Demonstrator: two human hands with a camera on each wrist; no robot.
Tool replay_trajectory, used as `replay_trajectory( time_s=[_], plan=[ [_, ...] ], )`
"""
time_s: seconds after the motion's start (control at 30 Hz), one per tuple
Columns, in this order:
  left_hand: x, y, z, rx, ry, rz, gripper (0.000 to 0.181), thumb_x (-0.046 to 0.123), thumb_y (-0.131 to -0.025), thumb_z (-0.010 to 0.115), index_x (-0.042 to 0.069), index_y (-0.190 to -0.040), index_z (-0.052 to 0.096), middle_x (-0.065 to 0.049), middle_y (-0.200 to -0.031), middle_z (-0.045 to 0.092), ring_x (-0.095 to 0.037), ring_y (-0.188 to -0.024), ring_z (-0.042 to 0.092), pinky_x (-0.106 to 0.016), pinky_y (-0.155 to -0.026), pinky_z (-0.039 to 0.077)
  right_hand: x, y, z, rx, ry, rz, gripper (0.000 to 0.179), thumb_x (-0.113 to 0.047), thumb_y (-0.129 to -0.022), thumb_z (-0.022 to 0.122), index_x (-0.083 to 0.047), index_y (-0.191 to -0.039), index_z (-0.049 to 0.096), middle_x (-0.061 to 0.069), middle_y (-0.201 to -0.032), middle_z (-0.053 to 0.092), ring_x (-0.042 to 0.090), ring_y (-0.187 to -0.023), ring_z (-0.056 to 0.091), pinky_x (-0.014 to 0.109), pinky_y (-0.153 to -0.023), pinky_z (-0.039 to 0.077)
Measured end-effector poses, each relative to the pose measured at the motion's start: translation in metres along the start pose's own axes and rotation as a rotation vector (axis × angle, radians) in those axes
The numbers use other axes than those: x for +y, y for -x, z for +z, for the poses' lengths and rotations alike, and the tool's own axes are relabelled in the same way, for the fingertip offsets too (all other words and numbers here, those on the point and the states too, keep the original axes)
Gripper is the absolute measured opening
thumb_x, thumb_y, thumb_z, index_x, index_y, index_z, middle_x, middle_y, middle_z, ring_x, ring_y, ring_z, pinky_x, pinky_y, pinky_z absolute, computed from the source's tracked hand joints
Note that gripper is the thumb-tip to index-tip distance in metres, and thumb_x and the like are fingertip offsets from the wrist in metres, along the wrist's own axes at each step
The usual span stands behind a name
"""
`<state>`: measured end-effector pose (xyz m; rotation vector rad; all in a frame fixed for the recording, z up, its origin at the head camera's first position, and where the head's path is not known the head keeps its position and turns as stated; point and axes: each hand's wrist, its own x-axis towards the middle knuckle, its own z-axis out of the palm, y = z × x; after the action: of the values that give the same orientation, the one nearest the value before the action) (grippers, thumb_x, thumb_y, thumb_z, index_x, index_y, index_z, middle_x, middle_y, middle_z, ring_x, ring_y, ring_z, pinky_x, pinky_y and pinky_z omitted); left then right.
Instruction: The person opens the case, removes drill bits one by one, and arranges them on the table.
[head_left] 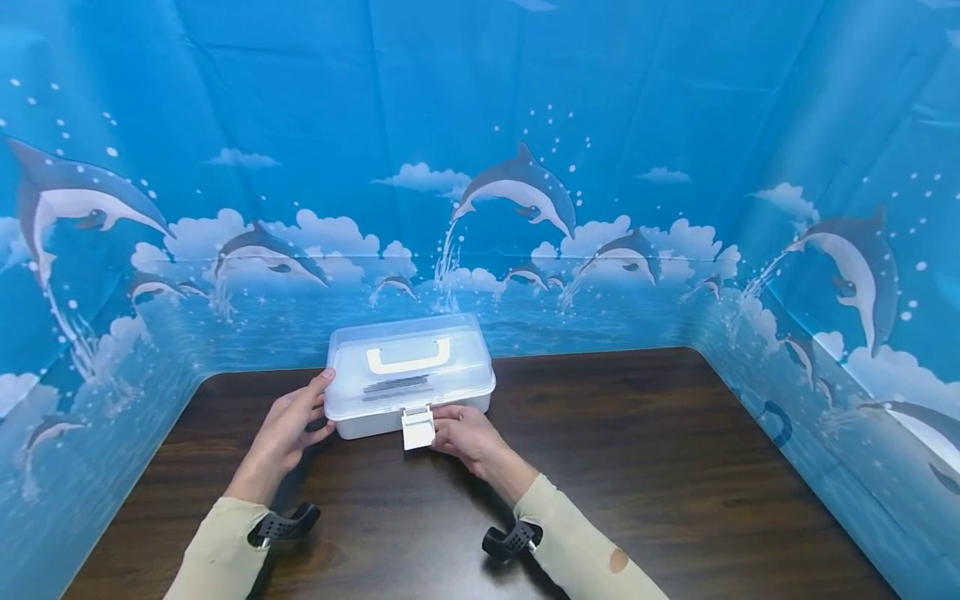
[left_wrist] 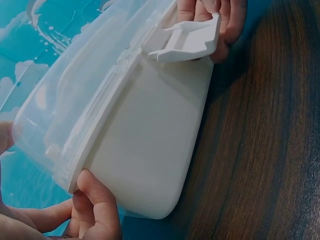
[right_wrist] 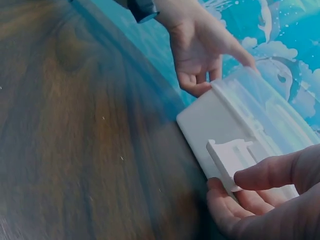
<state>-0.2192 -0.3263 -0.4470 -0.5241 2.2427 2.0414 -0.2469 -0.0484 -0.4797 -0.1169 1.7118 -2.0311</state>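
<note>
A storage box (head_left: 408,371) with a see-through lid and white base sits at the table's back edge. Its white latch (head_left: 418,427) is flipped outward from the front, while the lid lies down on the base. At the box's left end, my left hand (head_left: 288,425) grips the corner, thumb against the lid and curled fingers at the rim, as the left wrist view shows. My right hand (head_left: 468,439) is at the front, pinching the latch's edge with the thumb (right_wrist: 265,172) on it and fingers curled below. Thin dark things (head_left: 396,386) show dimly through the lid.
Dark wood-grain tabletop (head_left: 637,467) spreads around the box. Blue dolphin-print sheeting (head_left: 480,108) stands behind and along both sides of the table. A white carrying handle (head_left: 408,358) lies on the lid. Black straps (head_left: 285,525) hang at both wrists.
</note>
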Motion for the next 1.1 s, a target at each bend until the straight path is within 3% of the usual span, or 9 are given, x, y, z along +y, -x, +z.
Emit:
replay_trajectory(
  time_s=[0.23,0.37,0.5,0.57,0.67,0.77,0.9,1.0,1.1],
  plan=[
    [0.004,0.002,-0.003,0.014,-0.005,0.009,0.117,0.073,-0.089,0.058,-0.005,-0.161,0.01,-0.033,-0.158,0.021,-0.047,-0.139,0.032,-0.041,-0.091,0.056,-0.009,-0.001,-0.012,-0.014,0.087,0.003,0.036,0.013,-0.086,0.062,0.01,-0.122,0.066,0.017,-0.112,0.071,0.028,-0.105,0.069,0.043,-0.093,0.054],
    [0.003,0.005,-0.005,0.011,-0.007,-0.008,0.114,0.072,-0.09,0.057,-0.004,-0.161,0.009,-0.032,-0.159,0.02,-0.046,-0.14,0.031,-0.04,-0.09,0.056,-0.024,0.006,-0.025,-0.029,0.204,0.009,0.028,-0.001,-0.094,0.065,0.007,-0.12,0.069,0.017,-0.112,0.073,0.033,-0.106,0.07,0.046,-0.093,0.053],
    [0.001,0.004,-0.004,-0.012,-0.042,-0.005,0.11,0.071,-0.093,0.055,-0.003,-0.162,0.011,-0.031,-0.158,0.023,-0.045,-0.141,0.032,-0.045,-0.1,0.05,-0.049,0.018,-0.044,-0.047,0.333,-0.002,0.028,-0.014,-0.099,0.062,0.006,-0.117,0.071,0.017,-0.108,0.074,0.035,-0.105,0.07,0.049,-0.092,0.052],
    [0.001,0.003,-0.003,-0.025,-0.077,0.023,0.109,0.072,-0.093,0.053,-0.003,-0.162,0.012,-0.03,-0.158,0.025,-0.045,-0.141,0.032,-0.049,-0.104,0.046,-0.06,0.022,-0.054,-0.01,0.379,-0.041,0.029,-0.018,-0.1,0.061,0.005,-0.113,0.072,0.016,-0.101,0.075,0.033,-0.1,0.072,0.048,-0.09,0.053],
    [0.0,0.001,-0.005,-0.027,-0.154,0.101,0.107,0.072,-0.095,0.05,0.0,-0.163,0.01,-0.031,-0.158,0.024,-0.046,-0.141,0.032,-0.056,-0.109,0.038,-0.069,0.024,-0.064,0.113,0.429,-0.159,0.026,-0.019,-0.101,0.062,0.004,-0.108,0.073,0.013,-0.092,0.075,0.029,-0.088,0.073,0.047,-0.086,0.055],
    [-0.004,-0.001,-0.007,-0.017,-0.294,0.197,0.102,0.067,-0.098,0.051,0.008,-0.164,0.001,-0.031,-0.159,0.018,-0.049,-0.142,0.029,-0.064,-0.108,0.035,-0.066,0.021,-0.07,0.252,0.439,-0.274,0.022,-0.019,-0.1,0.066,0.001,-0.103,0.074,0.012,-0.087,0.072,0.025,-0.079,0.07,0.048,-0.082,0.056],
    [-0.008,-0.002,-0.005,-0.024,-0.52,0.343,0.109,0.057,-0.096,0.064,0.024,-0.162,-0.017,-0.029,-0.163,0.003,-0.054,-0.145,0.018,-0.074,-0.104,0.03,-0.053,0.012,-0.075,0.365,0.424,-0.373,0.026,-0.027,-0.095,0.075,-0.005,-0.107,0.072,0.013,-0.093,0.067,0.026,-0.083,0.064,0.047,-0.079,0.055],
    [-0.008,-0.003,-0.002,-0.04,-0.635,0.466,0.125,0.052,-0.088,0.078,0.029,-0.161,-0.02,-0.026,-0.165,-0.004,-0.055,-0.146,0.012,-0.079,-0.101,0.026,-0.047,0.003,-0.077,0.339,0.504,-0.441,0.052,-0.039,-0.09,0.08,-0.012,-0.131,0.062,0.014,-0.116,0.061,0.028,-0.101,0.06,0.047,-0.084,0.052],
    [-0.007,-0.003,-0.003,-0.056,-0.681,0.557,0.133,0.05,-0.08,0.086,0.027,-0.163,-0.015,-0.025,-0.165,-0.001,-0.054,-0.145,0.014,-0.079,-0.101,0.027,-0.044,-0.008,-0.079,0.207,0.671,-0.511,0.088,-0.047,-0.085,0.082,-0.025,-0.157,0.037,0.014,-0.147,0.041,0.029,-0.125,0.05,0.052,-0.096,0.048]
  ],
)
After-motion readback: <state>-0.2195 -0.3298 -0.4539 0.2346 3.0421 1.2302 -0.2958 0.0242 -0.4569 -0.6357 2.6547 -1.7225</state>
